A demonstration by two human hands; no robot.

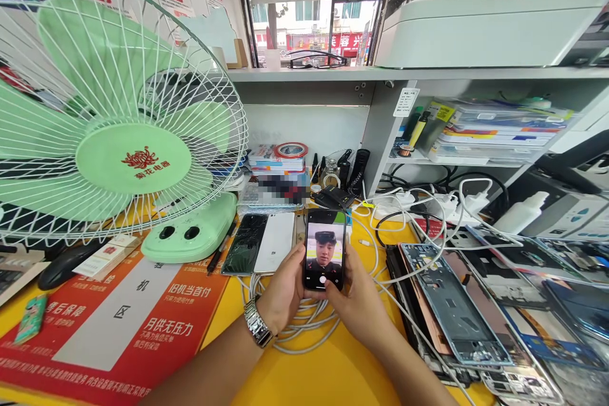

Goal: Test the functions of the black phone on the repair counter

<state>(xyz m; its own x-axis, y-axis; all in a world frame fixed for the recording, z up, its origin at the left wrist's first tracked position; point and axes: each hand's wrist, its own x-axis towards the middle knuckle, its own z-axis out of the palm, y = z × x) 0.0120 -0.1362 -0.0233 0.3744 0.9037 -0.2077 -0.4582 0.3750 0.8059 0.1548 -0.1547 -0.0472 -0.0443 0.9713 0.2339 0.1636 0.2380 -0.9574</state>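
In the head view, a phone (325, 254) was just right of the middle of the frame, standing up with its screen to the person. The left hand (288, 279) held its left side, and the right hand (354, 292) held its right side, so both hands were bent in around it. The right thumb was by the white round button low on the screen; I can't tell if it was touching. The screen showed a person in a dark cap. A silver watch (258, 323) was on the left wrist.

Under the hands, a pale cord (309, 339) lay in loops on the yellow table (295, 384). Just left of the phone lay a white phone (276, 242), next to a black phone (245, 244) with cracked glass.

A big green fan (133, 158) filled the upper left. A red and gray mat (118, 323) was at the lower left, with a small green packet (31, 319) near its edge. Phone parts (469, 311) lay in a pile at the lower right. A white bottle (523, 212) leaned at the right. Glasses (318, 61) sat on the shelf (304, 76) at the top, by the window (290, 9).
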